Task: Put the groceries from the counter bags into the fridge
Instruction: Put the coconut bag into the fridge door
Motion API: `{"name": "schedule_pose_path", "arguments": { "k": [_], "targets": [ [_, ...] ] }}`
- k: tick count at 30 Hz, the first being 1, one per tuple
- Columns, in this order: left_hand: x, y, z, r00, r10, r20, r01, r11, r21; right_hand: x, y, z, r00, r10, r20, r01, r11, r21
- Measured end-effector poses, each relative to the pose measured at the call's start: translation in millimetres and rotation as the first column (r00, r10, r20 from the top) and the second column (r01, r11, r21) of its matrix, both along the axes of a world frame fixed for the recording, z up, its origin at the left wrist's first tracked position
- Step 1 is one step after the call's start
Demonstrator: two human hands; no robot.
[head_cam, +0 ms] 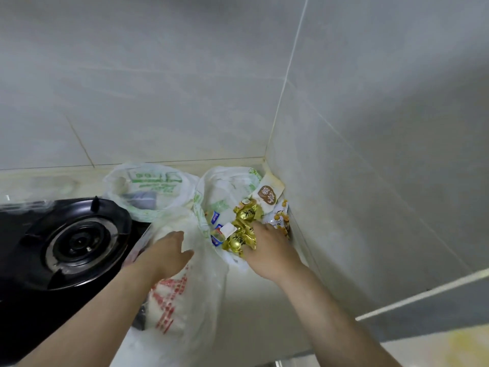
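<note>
Head camera: in a tiled kitchen corner, two bare forearms reach from the bottom of the frame toward thin, crinkled plastic bags crowded on a pale, glossy counter (254, 300).

The left hand (169, 251), just left of centre, has its fingers curled around the rim of a translucent white bag with red print (182, 292), bunching the soft film; the fingertips are hidden in the folds, so how tightly they close cannot be told.

The right hand (270, 247), right of centre, lies palm down in the open mouth of a white bag with green print (227, 186), fingers spread over a heap of crumpled gold foil packets (242, 226); whether it grips any of them cannot be told.

Beside the foil, small blue-and-white sachets (215, 217) show inside the same bag. A cream pouch with a brown oval label (267, 198) leans against the right-hand wall, with a yellow-patterned packet (281, 215) just below it.

A second green-printed bag (148, 192) sits behind, at centre left, something dark showing dimly through it.

At lower left, a black gas hob (53, 250) carries a round burner with concentric metal rings (79, 245).

Large matte grey wall tiles (158, 88) with pale grout fill the upper frame.
</note>
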State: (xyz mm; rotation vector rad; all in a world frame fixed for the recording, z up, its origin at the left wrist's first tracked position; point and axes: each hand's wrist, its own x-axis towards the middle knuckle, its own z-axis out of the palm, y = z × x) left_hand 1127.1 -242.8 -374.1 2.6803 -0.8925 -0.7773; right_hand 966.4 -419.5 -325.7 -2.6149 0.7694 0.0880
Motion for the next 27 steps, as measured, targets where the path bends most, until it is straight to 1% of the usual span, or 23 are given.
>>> {"name": "schedule_pose_path", "arguments": {
  "k": [3, 5, 9, 13, 16, 18, 20, 23, 24, 27],
  "targets": [
    [12, -17, -18, 0.998, -0.055, 0.012, 0.053, 0.993, 0.103, 11, -25, -7, 1.0, -0.015, -0.025, 0.016, 1.0, 0.013],
    [18, -22, -29, 0.997, -0.068, 0.028, 0.064, 0.987, 0.145, 15, -36, -12, 0.999, -0.003, -0.05, 0.002, 1.0, -0.015],
    [39, -31, -55, 0.996, -0.081, 0.045, 0.071, 0.981, 0.181, 28, -63, -30, 0.995, 0.044, -0.086, -0.048, 0.998, -0.046],
    [51, -32, -74, 0.986, -0.152, 0.069, 0.132, 0.963, 0.236, 43, -84, -45, 0.991, 0.096, -0.094, -0.101, 0.994, -0.051],
    [51, -31, -85, 0.991, -0.12, 0.05, 0.106, 0.968, 0.228, 56, -93, -53, 0.988, 0.097, -0.117, -0.102, 0.994, -0.041],
    [54, -31, -89, 0.994, -0.106, 0.041, 0.095, 0.971, 0.218, 64, -101, -56, 0.99, 0.064, -0.129, -0.069, 0.997, -0.029],
    [56, -32, -91, 0.994, -0.099, 0.038, 0.09, 0.976, 0.2, 72, -112, -57, 0.994, 0.018, -0.108, -0.018, 1.0, -0.006],
    [58, -31, -93, 0.996, -0.087, 0.024, 0.08, 0.978, 0.193, 90, -130, -54, 0.989, -0.133, -0.061, 0.138, 0.985, 0.099],
    [58, -31, -95, 0.996, -0.081, 0.024, 0.076, 0.98, 0.186, 96, -137, -54, 0.981, -0.187, -0.05, 0.192, 0.975, 0.109],
    [61, -32, -97, 0.996, -0.081, 0.02, 0.077, 0.981, 0.179, 113, -162, -68, 0.955, -0.296, -0.027, 0.297, 0.953, 0.063]
  ]
}}
